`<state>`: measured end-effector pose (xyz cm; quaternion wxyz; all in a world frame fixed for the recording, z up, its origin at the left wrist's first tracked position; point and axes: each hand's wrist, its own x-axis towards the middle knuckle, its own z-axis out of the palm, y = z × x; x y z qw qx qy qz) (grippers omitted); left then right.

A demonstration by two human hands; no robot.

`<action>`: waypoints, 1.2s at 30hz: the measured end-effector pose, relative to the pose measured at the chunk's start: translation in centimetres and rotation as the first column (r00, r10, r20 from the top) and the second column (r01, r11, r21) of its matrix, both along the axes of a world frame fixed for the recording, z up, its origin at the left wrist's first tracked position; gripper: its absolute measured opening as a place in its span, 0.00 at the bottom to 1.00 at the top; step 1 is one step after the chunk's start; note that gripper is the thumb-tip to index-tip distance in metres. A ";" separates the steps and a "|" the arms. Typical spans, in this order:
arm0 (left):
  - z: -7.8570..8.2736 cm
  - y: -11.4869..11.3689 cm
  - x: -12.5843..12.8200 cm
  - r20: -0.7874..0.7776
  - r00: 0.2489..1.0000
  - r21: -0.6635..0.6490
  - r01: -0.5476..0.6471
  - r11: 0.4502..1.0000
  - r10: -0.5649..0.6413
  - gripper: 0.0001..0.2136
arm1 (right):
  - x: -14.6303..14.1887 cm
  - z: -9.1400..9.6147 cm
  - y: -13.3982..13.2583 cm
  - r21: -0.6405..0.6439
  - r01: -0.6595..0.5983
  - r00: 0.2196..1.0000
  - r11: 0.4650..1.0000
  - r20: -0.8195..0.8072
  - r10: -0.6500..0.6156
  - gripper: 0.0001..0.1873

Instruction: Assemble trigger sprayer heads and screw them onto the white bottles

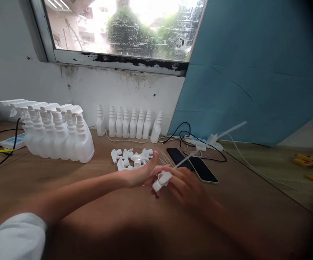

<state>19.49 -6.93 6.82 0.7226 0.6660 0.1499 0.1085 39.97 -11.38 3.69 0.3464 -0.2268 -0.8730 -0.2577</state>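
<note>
The table (64, 187) carries a block of capped bottles (56, 135) at the left and a row of open bottles (129, 124) under the window. Two phones (203, 169) lie just beyond the hands, and a pile of loose heads (131, 159) lies beside the left hand (139, 175).

The right hand (185, 184) is curled about one sprayer head (162, 180), held just above the table between both hands. The left hand is half open with its fingertips at the head; blur hides whether it grips.

The head's thin tube (183, 160) points out over the nearer phone. It looks limp, so a sideways swing could kink it or drag it across the screen. The left wrist is close to the pile, and a careless sweep could scatter heads. A loose hold could let the head drop.
</note>
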 end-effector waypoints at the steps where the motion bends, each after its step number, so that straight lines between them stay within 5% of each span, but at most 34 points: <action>1: 0.7 1.1 1.0 -0.013 0.999 0.040 0.042 0.998 -0.042 0.49 | 0.9 0.4 0.0 0.007 0.060 0.998 0.998 -0.037 -0.060 0.21; 3: 1.8 3.9 3.0 -0.053 0.997 0.217 -0.035 0.975 0.048 0.42 | 2.4 1.2 0.0 -0.014 0.172 0.977 0.985 -0.122 -0.173 0.23; 4: 2.2 5.7 4.1 -0.039 0.980 0.373 -0.167 0.913 0.196 0.36 | 3.0 1.5 0.1 -0.039 0.211 0.961 0.977 -0.177 -0.214 0.23; 5: 2.6 7.7 5.1 0.007 0.924 0.542 -0.325 0.775 0.383 0.31 | 3.5 1.7 0.2 -0.074 0.233 0.941 0.970 -0.236 -0.244 0.22; 6: 2.9 9.7 6.1 0.098 0.795 0.669 -0.498 0.552 0.599 0.27 | 3.9 1.8 0.4 -0.109 0.237 0.918 0.965 -0.299 -0.259 0.20; 7: 3.2 11.7 7.0 0.157 0.697 0.689 -0.585 0.428 0.700 0.24 | 4.2 1.8 0.6 -0.147 0.226 0.893 0.963 -0.365 -0.265 0.19; 10: 3.7 17.0 9.5 0.242 0.489 0.678 -0.703 0.214 0.838 0.23 | 4.7 1.6 1.0 -0.343 0.149 0.791 0.928 -0.522 -0.320 0.16; 14: 3.5 20.9 11.8 0.295 0.365 0.668 -0.739 0.083 0.883 0.30 | 4.6 1.7 0.4 -0.540 -0.048 0.664 0.840 -0.646 -0.377 0.16; 19: 3.1 22.3 13.0 0.288 0.343 0.669 -0.740 0.068 0.894 0.25 | 4.4 2.6 -1.1 -0.518 -0.272 0.587 0.811 -0.757 -0.286 0.18; 23: 3.6 21.8 12.3 0.367 0.387 0.663 -0.747 0.054 0.846 0.19 | 4.8 4.3 -1.5 -0.402 -0.439 0.454 0.804 -0.871 -0.187 0.22; 26: 4.9 20.3 11.1 0.476 0.418 0.641 -0.768 0.020 0.774 0.20 | 5.1 6.3 -1.7 -0.375 -0.583 0.356 0.720 -0.915 -0.189 0.23; 30: 7.1 16.5 7.5 0.616 0.422 0.572 -0.820 -0.010 0.665 0.23 | 4.4 9.3 -1.8 -0.354 -0.643 0.371 0.679 -0.920 -0.128 0.22; 33: 7.9 11.9 3.3 0.730 0.391 0.389 -0.912 0.130 0.561 0.20 | 3.6 11.7 -1.7 -0.337 -0.674 0.376 0.657 -0.923 -0.087 0.12; 35: 7.8 8.3 0.3 0.714 0.439 0.315 -0.897 0.309 0.546 0.17 | 3.9 13.2 -1.9 -0.344 -0.690 0.425 0.637 -0.905 -0.028 0.08; 36: 7.5 6.5 -1.0 0.679 0.484 0.286 -0.867 0.408 0.551 0.18 | 4.6 13.9 -2.2 -0.349 -0.655 0.463 0.670 -0.886 -0.009 0.09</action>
